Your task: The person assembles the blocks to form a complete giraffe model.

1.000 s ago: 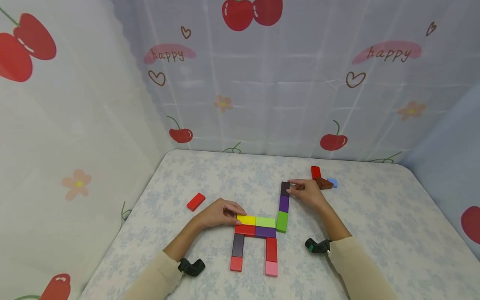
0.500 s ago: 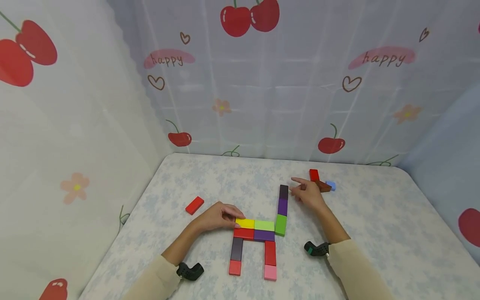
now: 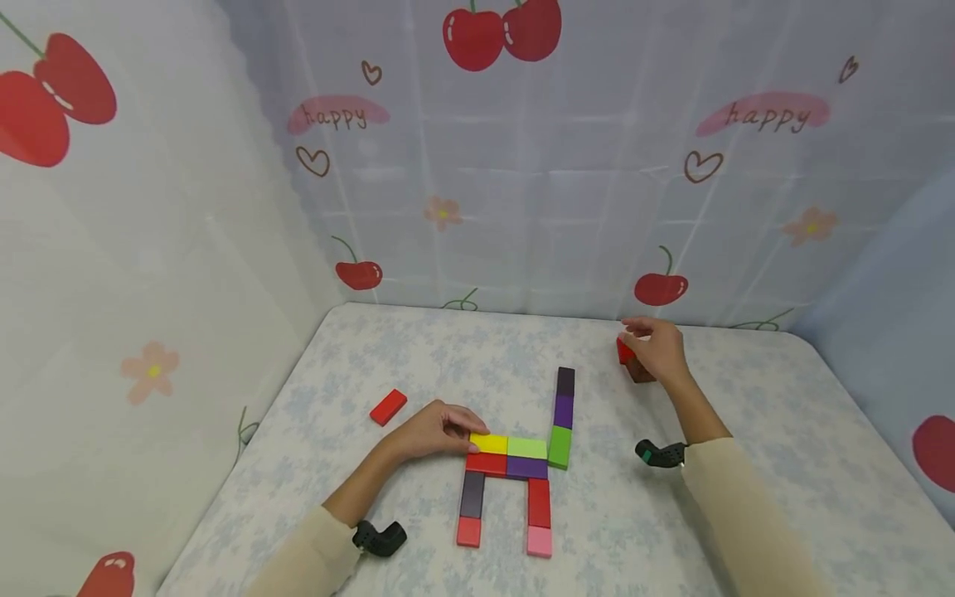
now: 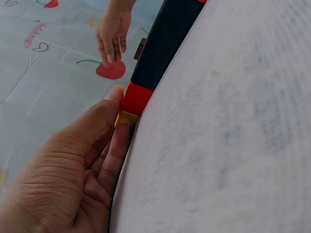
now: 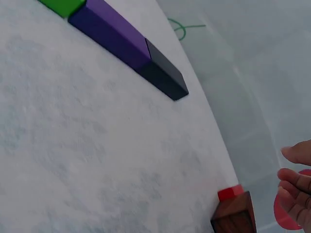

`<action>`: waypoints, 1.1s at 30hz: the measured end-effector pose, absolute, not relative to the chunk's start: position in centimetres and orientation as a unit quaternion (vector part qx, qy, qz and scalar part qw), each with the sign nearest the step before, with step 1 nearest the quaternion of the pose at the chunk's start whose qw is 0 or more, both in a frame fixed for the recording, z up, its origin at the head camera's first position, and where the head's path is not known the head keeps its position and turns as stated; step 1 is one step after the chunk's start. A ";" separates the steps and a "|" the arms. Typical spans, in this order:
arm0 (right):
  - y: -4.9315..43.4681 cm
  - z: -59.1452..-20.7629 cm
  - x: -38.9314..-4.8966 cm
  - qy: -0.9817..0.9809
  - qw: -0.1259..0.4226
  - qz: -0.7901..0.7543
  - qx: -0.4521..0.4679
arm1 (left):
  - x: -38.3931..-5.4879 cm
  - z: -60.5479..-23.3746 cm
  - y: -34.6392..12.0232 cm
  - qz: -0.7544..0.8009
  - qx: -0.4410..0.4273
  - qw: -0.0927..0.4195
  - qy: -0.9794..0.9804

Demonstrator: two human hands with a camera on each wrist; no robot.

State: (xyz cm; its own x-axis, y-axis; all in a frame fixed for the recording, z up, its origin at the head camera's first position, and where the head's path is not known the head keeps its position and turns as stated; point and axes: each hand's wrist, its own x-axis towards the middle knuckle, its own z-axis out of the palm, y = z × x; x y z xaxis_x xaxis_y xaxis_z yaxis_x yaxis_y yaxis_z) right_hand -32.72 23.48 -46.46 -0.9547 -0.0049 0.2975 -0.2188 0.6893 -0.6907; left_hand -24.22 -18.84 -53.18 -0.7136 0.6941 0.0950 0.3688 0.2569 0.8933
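Observation:
My left hand (image 3: pixel 433 429) pinches the left end of the yellow block (image 3: pixel 490 444), thumb and finger on its edges in the left wrist view. A light green block (image 3: pixel 527 448) adjoins it, above a red block (image 3: pixel 487 464) and a purple block (image 3: pixel 526 468) in the same body. At the far right my right hand (image 3: pixel 664 348) hovers over a red block (image 3: pixel 624 351) and a brown wedge-like block (image 3: pixel 639 371). In the right wrist view, its fingers (image 5: pixel 290 189) hold nothing and stay apart from the brown block (image 5: pixel 235 216). The blue block there is hidden.
Two legs of blocks, ending in a coral block (image 3: pixel 469 532) and a pink block (image 3: pixel 540 542), extend toward me. A column of green (image 3: pixel 559 448), purple (image 3: pixel 564 411) and black (image 3: pixel 566 381) blocks rises on the right. A loose red block (image 3: pixel 389 407) lies left.
My right hand has let go of the black block and moved right and away, over the red and brown blocks. The left hand stays at the yellow block.

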 end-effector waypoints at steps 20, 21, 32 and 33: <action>27.8 -46.3 -35.9 -0.944 -0.073 0.294 0.129 | -24.4 -53.3 -18.8 0.503 0.348 0.160 0.775; 27.8 -46.3 -35.9 -0.945 -0.073 0.292 0.129 | -24.4 -53.3 -18.8 0.503 0.348 0.160 0.775; 28.2 -46.6 -36.3 -0.944 -0.075 0.284 0.151 | -24.4 -53.1 -18.8 0.504 0.343 0.161 0.776; 28.2 -46.7 -36.4 -0.944 -0.077 0.282 0.151 | -24.4 -53.1 -18.7 0.504 0.338 0.162 0.778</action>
